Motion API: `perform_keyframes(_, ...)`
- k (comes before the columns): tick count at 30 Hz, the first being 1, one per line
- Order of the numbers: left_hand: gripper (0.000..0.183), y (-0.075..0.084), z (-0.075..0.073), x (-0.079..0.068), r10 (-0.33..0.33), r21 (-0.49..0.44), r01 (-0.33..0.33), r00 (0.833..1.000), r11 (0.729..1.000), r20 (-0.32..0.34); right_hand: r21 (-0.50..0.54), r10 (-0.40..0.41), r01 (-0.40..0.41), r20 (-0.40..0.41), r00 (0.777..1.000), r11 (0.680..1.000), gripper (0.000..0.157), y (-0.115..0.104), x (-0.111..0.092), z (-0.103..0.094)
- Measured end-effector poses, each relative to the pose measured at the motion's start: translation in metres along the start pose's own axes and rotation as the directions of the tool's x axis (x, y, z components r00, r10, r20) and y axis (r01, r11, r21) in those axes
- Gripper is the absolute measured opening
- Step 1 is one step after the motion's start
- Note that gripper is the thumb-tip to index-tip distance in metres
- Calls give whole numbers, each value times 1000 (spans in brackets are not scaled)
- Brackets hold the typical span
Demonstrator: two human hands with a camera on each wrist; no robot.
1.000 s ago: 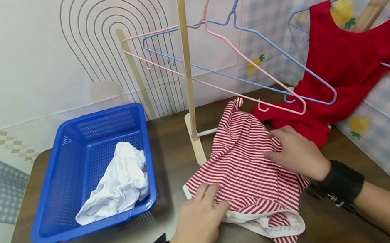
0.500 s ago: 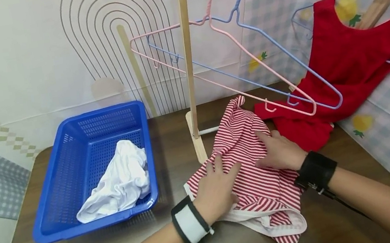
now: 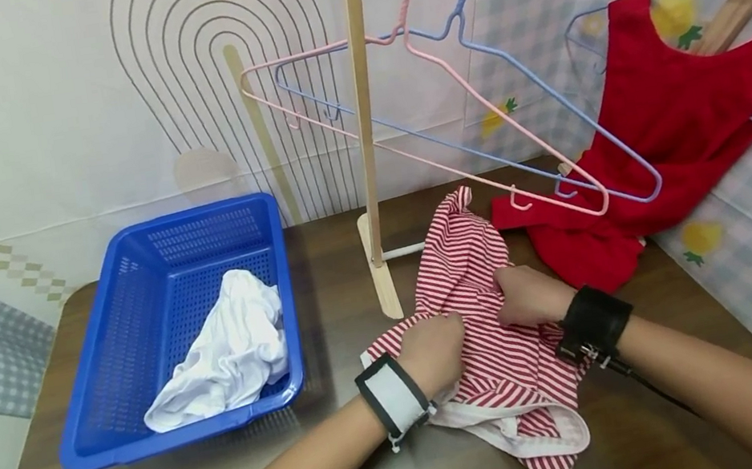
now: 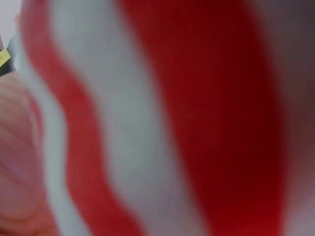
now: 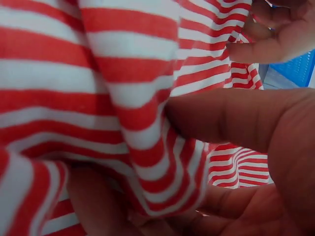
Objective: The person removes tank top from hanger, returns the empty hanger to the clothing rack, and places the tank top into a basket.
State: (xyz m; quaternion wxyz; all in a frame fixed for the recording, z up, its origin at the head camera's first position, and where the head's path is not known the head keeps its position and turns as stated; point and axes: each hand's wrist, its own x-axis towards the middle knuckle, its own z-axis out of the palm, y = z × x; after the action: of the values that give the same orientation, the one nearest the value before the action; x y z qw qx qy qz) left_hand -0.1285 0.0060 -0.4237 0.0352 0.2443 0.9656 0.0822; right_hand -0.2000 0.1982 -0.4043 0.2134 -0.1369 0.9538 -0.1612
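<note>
A red-and-white striped garment [image 3: 481,332] with white trim lies bunched on the table in the head view. My left hand [image 3: 435,354] grips its left side with curled fingers. On the other side, my right hand [image 3: 532,294] pinches a fold near the middle. The right wrist view shows the right thumb [image 5: 221,115] pressing on the gathered cloth, with the other fingers curled beneath and partly hidden. Blurred striped cloth [image 4: 133,118] fills most of the left wrist view, and only part of the left palm [image 4: 17,162] shows there.
At left stands a blue basket [image 3: 284,281] holding a white cloth [image 3: 225,346]. A wooden rack post [image 3: 364,106] rises behind the garment. Pink [image 3: 471,90] and blue [image 3: 543,80] hangers overhang it. A red garment [image 3: 664,110] hangs at right, its lower part on the table.
My left hand has moved up and right onto the striped garment, and my right hand has shifted left. Both hands' fingers, spread half a second ago, are now curled into the cloth.
</note>
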Motion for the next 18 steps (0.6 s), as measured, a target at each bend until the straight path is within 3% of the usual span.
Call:
perform_keyframes(4, 4, 3, 3, 0, 21, 22, -21, 999, 1000, -28, 30, 7, -7, 22, 1000, 1000, 18, -6, -3, 1)
perform_keyframes(13, 8, 2, 9, -5, 12, 42, -6, 992, 999, -122, 98, -62, 64, -28, 998, 993, 12, -9, -9, 3)
perform_keyframes(18, 7, 0, -7, -10, -20, -34, 14, 985, 999, -169, 123, -133, 144, -96, 986, 982, 7, -17, -20, -8)
